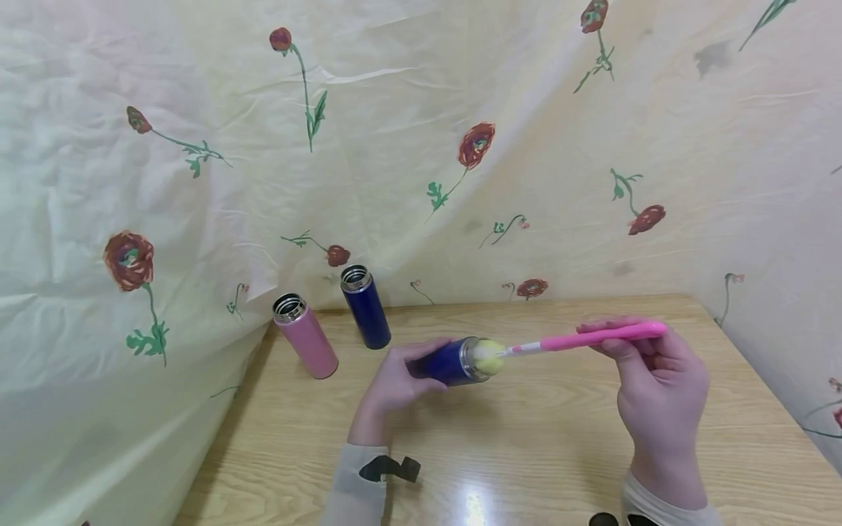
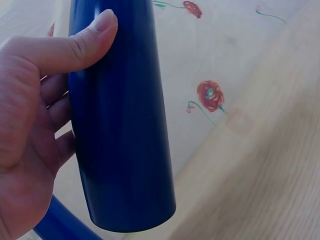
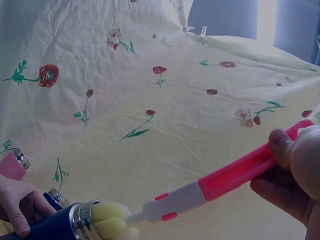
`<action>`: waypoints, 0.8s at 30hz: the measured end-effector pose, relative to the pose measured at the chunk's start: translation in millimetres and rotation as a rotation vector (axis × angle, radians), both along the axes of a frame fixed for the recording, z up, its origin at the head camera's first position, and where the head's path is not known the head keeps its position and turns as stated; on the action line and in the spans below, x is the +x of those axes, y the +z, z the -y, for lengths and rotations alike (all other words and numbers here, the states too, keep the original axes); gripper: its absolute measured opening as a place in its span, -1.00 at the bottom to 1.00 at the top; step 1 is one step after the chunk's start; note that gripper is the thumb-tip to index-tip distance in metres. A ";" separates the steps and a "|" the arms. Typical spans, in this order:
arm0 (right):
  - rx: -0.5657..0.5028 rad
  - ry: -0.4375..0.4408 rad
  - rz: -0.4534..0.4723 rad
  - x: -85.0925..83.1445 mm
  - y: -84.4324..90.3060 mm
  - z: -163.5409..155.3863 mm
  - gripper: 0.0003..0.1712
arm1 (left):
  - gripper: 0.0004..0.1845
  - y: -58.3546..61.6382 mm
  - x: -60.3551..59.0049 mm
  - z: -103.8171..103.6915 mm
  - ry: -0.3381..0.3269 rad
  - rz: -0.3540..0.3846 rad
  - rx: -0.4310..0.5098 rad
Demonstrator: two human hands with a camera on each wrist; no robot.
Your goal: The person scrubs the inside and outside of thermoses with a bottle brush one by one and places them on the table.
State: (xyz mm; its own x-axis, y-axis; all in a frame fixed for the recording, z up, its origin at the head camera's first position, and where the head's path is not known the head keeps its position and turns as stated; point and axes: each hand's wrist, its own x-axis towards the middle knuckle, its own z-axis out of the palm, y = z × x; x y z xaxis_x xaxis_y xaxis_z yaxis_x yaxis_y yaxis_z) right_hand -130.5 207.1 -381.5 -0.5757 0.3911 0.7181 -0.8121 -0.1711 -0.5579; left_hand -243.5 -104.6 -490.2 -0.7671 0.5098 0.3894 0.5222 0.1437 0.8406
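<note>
Dark blue steel is showing between the fingers of the left hand [image 1: 395,383], which is wrapping around the body of a blue flask [image 1: 450,363] and holding it on its side above the wooden table [image 1: 526,467], near the middle of the scene. In the left wrist view the thumb [image 2: 75,47] is pressing across the flask's smooth wall while the other fingers are curling behind it. The flask's silver mouth is pointing to the right, toward the other hand.

The right hand [image 1: 658,387] is gripping the pink handle of a bottle brush [image 1: 579,340], with the thumb lying along the top of the handle and the fingers folding underneath. The brush is lying almost level, and its yellow sponge head [image 1: 488,356] is sitting at the flask's mouth, partly inside the rim. The right wrist view is showing the sponge bulging out of the silver rim [image 3: 80,220], with a white neck joining it to the pink grip.

Farther back on the left, a pink flask [image 1: 305,337] and a second blue flask [image 1: 365,307] are standing open, close beside each other, against the flowered cloth [image 1: 421,146] that is hanging behind the table.
</note>
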 end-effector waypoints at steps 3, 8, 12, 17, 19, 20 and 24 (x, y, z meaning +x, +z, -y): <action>0.008 0.012 -0.049 0.1 1.1 -0.1 -0.91 | -0.19 0.0 -0.4 3.9 -0.021 0.006 0.003; -0.030 0.026 -0.065 -0.3 1.1 0.6 -0.90 | -0.18 -1.6 -1.2 8.1 -0.023 0.004 -0.001; -0.087 0.001 -0.025 0.4 1.8 2.6 -0.87 | -0.19 -4.7 -3.4 6.9 0.026 -0.034 0.016; -0.158 -0.052 0.036 1.3 3.9 6.9 -0.79 | -0.22 -5.8 -5.0 1.9 0.116 -0.173 0.085; -0.199 -0.081 0.065 0.9 5.0 8.6 -0.74 | -0.23 -5.3 -4.6 -0.1 0.144 -0.208 0.099; -0.217 -0.104 0.080 0.7 5.4 9.4 -0.73 | -0.23 -5.1 -4.3 -0.9 0.155 -0.219 0.100; -0.268 -0.191 0.151 0.9 6.6 9.4 -0.71 | -0.23 -2.3 -3.1 -4.2 0.172 -0.251 0.086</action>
State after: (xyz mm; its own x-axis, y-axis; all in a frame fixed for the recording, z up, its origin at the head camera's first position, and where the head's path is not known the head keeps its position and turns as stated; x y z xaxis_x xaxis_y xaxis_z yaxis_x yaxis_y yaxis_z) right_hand -129.6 197.7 -374.9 -0.5654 0.6651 0.4879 -0.7557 -0.1806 -0.6295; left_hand -246.6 -100.4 -492.5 -0.7134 0.3380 0.6139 0.6894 0.1816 0.7012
